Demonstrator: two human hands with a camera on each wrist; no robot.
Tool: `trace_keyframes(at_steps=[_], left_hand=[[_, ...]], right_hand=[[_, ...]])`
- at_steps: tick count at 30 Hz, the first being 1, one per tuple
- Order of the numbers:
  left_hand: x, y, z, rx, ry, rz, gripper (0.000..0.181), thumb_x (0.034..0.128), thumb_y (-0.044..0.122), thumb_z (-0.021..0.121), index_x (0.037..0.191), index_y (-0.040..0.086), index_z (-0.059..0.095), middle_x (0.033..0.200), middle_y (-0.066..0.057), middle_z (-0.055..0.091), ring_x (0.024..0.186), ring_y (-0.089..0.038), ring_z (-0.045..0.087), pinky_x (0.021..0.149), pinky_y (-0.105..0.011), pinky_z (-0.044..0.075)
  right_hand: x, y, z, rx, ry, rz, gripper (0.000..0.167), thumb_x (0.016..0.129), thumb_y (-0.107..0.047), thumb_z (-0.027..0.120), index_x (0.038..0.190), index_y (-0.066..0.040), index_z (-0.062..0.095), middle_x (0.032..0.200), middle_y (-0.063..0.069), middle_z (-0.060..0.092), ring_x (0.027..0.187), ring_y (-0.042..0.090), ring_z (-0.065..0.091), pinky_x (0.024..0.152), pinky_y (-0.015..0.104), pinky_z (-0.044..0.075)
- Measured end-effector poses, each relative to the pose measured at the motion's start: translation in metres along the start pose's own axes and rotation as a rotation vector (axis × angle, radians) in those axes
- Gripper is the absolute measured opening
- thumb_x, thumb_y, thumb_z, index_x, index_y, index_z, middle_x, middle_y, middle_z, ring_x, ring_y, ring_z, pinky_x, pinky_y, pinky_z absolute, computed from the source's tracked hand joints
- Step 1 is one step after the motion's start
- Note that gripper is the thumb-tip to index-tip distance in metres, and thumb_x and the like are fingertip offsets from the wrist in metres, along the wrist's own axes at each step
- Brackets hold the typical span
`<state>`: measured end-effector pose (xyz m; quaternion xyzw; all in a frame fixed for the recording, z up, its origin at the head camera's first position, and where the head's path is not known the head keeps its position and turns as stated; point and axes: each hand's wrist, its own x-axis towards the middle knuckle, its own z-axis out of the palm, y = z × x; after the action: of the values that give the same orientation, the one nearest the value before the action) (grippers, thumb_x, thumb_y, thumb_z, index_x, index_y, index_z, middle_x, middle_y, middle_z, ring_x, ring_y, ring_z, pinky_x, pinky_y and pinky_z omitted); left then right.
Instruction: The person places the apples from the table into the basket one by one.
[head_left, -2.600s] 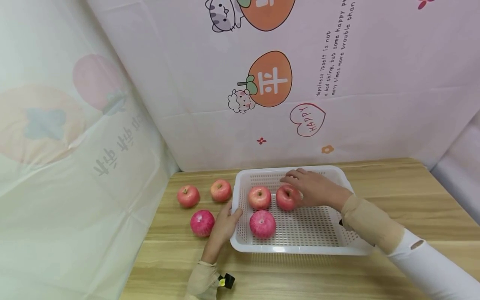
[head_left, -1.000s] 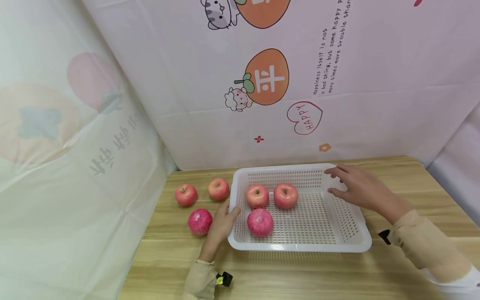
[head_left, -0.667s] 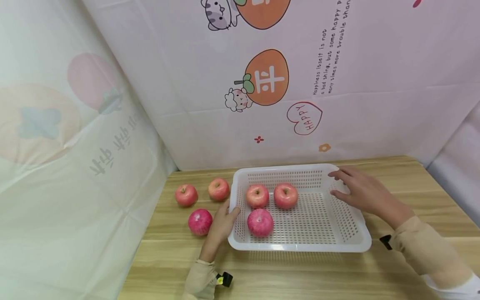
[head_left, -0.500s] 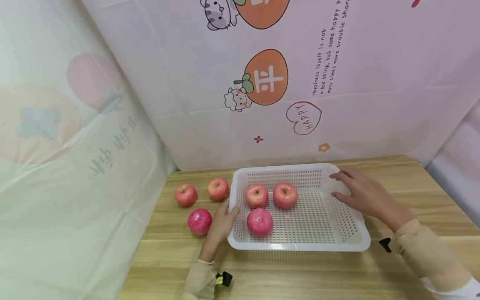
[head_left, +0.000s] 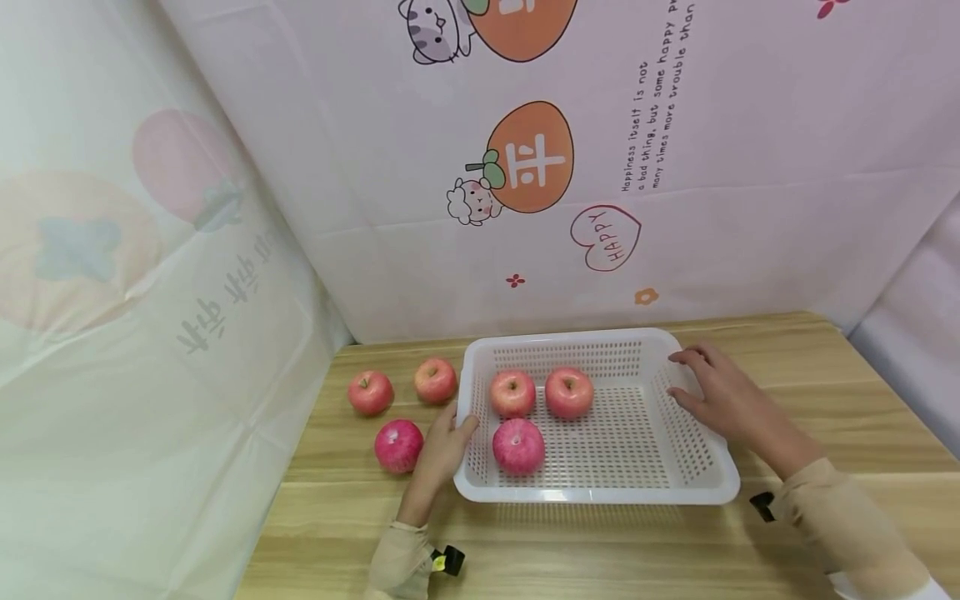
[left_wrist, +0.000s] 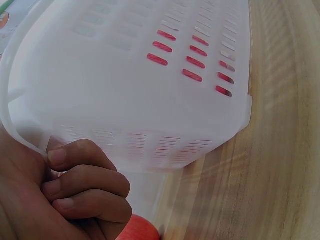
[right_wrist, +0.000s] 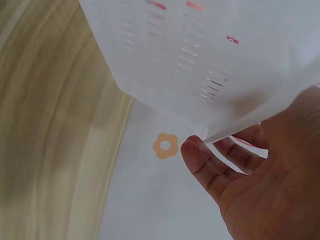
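Note:
A white perforated plastic basket [head_left: 611,496] sits on the wooden table. Inside it, towards the left, lie two red apples [head_left: 513,393] [head_left: 569,393] and a pinker apple [head_left: 518,447]. My left hand [head_left: 442,450] grips the basket's left rim, thumb over the top and fingers curled below on the outside, as the left wrist view shows. At the right rim is my right hand [head_left: 727,400], fingers spread and loosely bent over the edge. In the right wrist view, this hand [right_wrist: 270,180] is beside the rim corner; whether it touches cannot be told.
Left of the basket, two red apples [head_left: 371,392] [head_left: 436,381] and a deep pink apple [head_left: 399,446] lie on the table [head_left: 600,554]. The pink one is close to my left hand. A printed white cloth [head_left: 405,267] hangs behind the table.
My right hand has left the apple at the basket's middle and moved right to the rim, then slightly further right and nearer. The left hand keeps its hold.

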<state>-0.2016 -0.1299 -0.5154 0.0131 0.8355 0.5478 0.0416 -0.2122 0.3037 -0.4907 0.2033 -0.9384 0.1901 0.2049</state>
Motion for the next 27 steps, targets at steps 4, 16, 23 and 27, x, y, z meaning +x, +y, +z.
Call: trace_keyframes(at_steps=[4, 16, 23, 27], left_hand=[[0.0, 0.0, 0.0, -0.001, 0.001, 0.004, 0.047, 0.1032, 0.03, 0.059, 0.142, 0.003, 0.058, 0.114, -0.026, 0.075, 0.092, -0.03, 0.077, 0.074, -0.04, 0.064], [0.001, -0.003, 0.001, -0.001, 0.0, 0.007, 0.049, 0.1028, 0.029, 0.059, 0.145, 0.004, 0.057, 0.117, -0.026, 0.074, 0.093, -0.03, 0.077, 0.075, -0.04, 0.064], [0.001, -0.001, 0.001, 0.008, 0.008, -0.013, 0.05, 0.103, 0.031, 0.059, 0.146, 0.006, 0.057, 0.119, -0.025, 0.074, 0.094, -0.029, 0.076, 0.077, -0.039, 0.064], [0.001, -0.001, 0.001, 0.01, 0.007, -0.007, 0.049, 0.1031, 0.03, 0.059, 0.145, 0.005, 0.058, 0.118, -0.025, 0.074, 0.094, -0.029, 0.076, 0.076, -0.04, 0.064]], right_hand=[[-0.003, 0.0, 0.003, 0.03, 0.014, 0.023, 0.042, 0.088, -0.003, 0.082, 0.125, 0.006, 0.063, 0.127, 0.026, 0.053, 0.106, 0.044, 0.062, 0.083, 0.061, 0.056], [-0.01, -0.007, 0.006, 0.124, -0.02, 0.221, 0.041, 0.099, -0.009, 0.072, 0.134, 0.004, 0.057, 0.134, 0.024, 0.045, 0.094, 0.035, 0.057, 0.072, 0.045, 0.053], [-0.008, -0.01, 0.009, 0.169, -0.014, 0.325, 0.046, 0.101, -0.014, 0.068, 0.138, 0.009, 0.052, 0.135, 0.031, 0.043, 0.092, 0.036, 0.058, 0.07, 0.04, 0.052], [-0.008, -0.009, 0.011, 0.184, -0.028, 0.376, 0.051, 0.101, -0.016, 0.068, 0.141, 0.01, 0.049, 0.129, 0.031, 0.046, 0.092, 0.037, 0.059, 0.069, 0.04, 0.053]])
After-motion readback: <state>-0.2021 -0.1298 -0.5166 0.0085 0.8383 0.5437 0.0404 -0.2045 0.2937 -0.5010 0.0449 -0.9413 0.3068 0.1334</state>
